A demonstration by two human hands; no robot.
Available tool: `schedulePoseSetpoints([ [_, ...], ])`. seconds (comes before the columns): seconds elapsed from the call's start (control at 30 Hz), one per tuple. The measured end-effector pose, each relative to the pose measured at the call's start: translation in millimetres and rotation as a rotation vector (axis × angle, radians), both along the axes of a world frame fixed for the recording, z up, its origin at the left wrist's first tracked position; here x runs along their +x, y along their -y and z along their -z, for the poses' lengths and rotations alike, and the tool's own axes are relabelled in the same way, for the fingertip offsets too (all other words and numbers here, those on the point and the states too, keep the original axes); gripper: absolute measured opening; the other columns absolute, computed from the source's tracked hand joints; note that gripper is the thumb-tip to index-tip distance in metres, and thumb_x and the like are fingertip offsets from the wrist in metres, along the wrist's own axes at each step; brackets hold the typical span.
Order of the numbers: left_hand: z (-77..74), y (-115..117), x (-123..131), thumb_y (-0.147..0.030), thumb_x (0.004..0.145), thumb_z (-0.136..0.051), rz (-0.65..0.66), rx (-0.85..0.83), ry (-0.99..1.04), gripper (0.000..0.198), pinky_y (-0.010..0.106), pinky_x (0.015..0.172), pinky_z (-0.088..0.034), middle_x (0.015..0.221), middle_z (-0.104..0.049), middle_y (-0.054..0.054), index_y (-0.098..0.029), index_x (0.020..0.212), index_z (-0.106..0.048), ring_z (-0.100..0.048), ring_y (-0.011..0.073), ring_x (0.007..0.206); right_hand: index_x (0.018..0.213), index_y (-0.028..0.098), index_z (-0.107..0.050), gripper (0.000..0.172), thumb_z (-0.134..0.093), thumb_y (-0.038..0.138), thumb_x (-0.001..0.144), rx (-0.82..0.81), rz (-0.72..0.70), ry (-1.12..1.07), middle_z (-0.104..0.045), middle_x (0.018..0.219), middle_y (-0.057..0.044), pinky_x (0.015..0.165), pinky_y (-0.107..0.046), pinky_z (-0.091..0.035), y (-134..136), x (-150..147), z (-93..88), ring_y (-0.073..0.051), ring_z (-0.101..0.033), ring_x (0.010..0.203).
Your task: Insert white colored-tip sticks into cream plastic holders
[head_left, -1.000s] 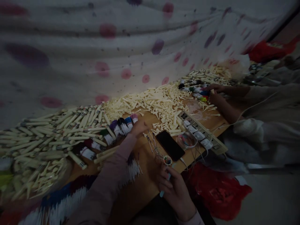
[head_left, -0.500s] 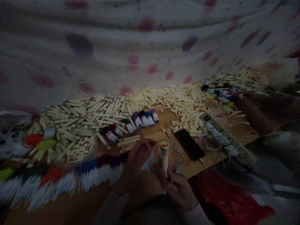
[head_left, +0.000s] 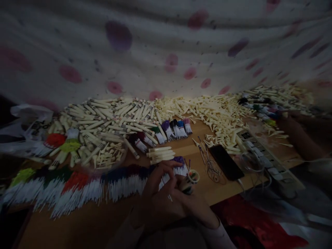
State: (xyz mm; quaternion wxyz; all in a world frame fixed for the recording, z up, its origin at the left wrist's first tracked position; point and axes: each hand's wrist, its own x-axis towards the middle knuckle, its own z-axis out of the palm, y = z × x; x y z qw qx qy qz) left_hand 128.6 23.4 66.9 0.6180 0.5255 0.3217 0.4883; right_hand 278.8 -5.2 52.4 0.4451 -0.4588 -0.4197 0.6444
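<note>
Multicolour pen barrel (head_left: 188, 184) is clamped in right hand (head_left: 198, 205).
Left hand (head_left: 158, 193) is seen left of barrel, smartphone (head_left: 226, 162) right; left grip can't be told.

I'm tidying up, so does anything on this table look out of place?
A few thin sticks lie loose beside the phone, apart from the bundles, with a tangle of thin loops next to them. They look stray because most other sticks are grouped by colour, though they may be there on purpose.
</note>
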Motion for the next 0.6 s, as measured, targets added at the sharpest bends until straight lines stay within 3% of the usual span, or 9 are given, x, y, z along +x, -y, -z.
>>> schedulePoseSetpoints([
  [0.17, 8.1, -1.7, 3.1, -0.052, 0.088, -0.064, 0.018, -0.033, 0.031, 0.030, 0.045, 0.108, -0.041, 0.124, -0.066, 0.011, -0.023, 0.082, -0.061, -0.057, 0.0300, 0.120, 0.070, 0.019, -0.066, 0.028, -0.080, 0.043, 0.076, -0.025, -0.061, 0.052, -0.055, 0.066, 0.004, 0.058, -0.028, -0.034, -3.4, -11.4, -4.1, -0.013, -0.043, 0.063],
  [0.33, 20.0, -22.8, -16.1, -0.047, 0.078, -0.077, -0.121, -0.095, 0.086, 0.027, 0.047, 0.112, -0.043, 0.132, -0.064, 0.007, -0.023, 0.073, -0.064, -0.055, 0.0308, 0.130, 0.068, 0.019, -0.065, 0.034, -0.082, 0.048, 0.074, -0.067, -0.014, 0.056, -0.054, 0.061, 0.004, 0.056, -0.026, -0.034, -6.6, -6.8, -4.2, -0.011, -0.042, 0.059],
  [0.4, 21.2, -28.7, -31.7, -0.043, 0.080, -0.077, -0.211, -0.114, 0.072, 0.026, 0.045, 0.108, -0.049, 0.123, -0.069, 0.006, -0.023, 0.070, -0.064, -0.062, 0.0284, 0.121, 0.065, 0.019, -0.063, 0.037, -0.084, 0.049, 0.073, -0.073, 0.044, 0.052, -0.048, 0.057, 0.006, 0.054, -0.025, -0.031, -7.9, -3.5, -2.6, -0.010, -0.038, 0.056],
  [0.5, 16.7, -23.2, -47.1, -0.039, 0.079, -0.078, -0.359, -0.177, -0.031, 0.022, 0.039, 0.087, -0.059, 0.094, -0.077, 0.005, -0.022, 0.072, -0.066, -0.072, 0.0236, 0.091, 0.065, 0.020, -0.061, 0.040, -0.086, 0.051, 0.070, -0.074, 0.145, 0.023, -0.044, 0.056, 0.007, 0.054, -0.024, -0.029, -10.4, -1.9, -1.2, -0.010, -0.035, 0.056],
  [0.6, 10.0, -6.1, -43.6, -0.038, 0.076, -0.081, -0.322, -0.320, -0.212, 0.020, 0.032, 0.072, -0.060, 0.075, -0.077, 0.004, -0.020, 0.081, -0.072, -0.074, 0.0219, 0.075, 0.066, 0.021, -0.060, 0.043, -0.086, 0.055, 0.068, -0.089, 0.245, -0.028, -0.043, 0.055, 0.008, 0.052, -0.024, -0.028, -12.7, -5.4, -2.3, -0.009, -0.033, 0.054],
])
